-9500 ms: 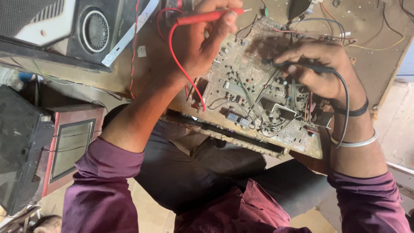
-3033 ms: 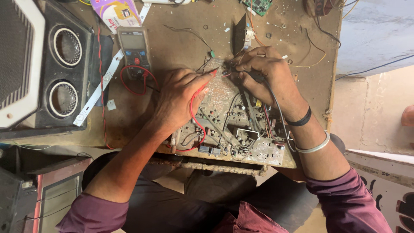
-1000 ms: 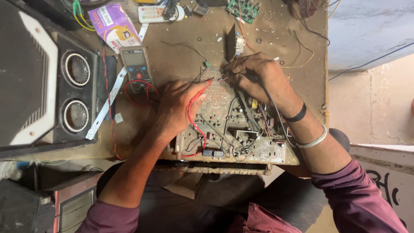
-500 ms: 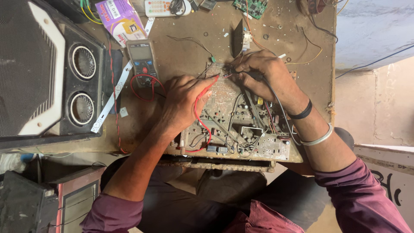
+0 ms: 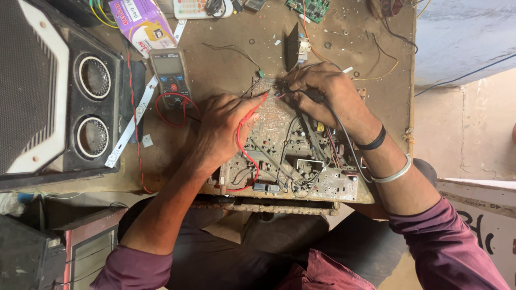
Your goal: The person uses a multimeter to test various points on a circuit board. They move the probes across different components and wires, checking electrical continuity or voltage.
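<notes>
Worn brown workbench (image 5: 226,70), cluttered, seen from above. Circuit board (image 5: 290,156) lies at the near edge of the bench, over the person's lap, packed with parts and loose wires. Left hand (image 5: 223,129) is closed around a red probe (image 5: 258,102), tip pressed at the board's far corner; its red lead (image 5: 242,156) loops back across the board. Right hand (image 5: 328,94) is closed around a black probe (image 5: 312,96), tip just beside the red one; black lead runs under the wrist past a dark band and a metal bangle (image 5: 395,173). Hands close together, not touching.

To probe well, judging from this: keep both tips steady on separate solder points, don't let them bridge, rest the palms on the board, and glance at the meter without shifting.

Meter (image 5: 171,75) sits on the bench left of the board, screen facing up, reading too small to tell. Further left a black speaker box (image 5: 80,107) with two round cones. Purple packet (image 5: 142,21) and small green board (image 5: 309,8) at the far edge.
</notes>
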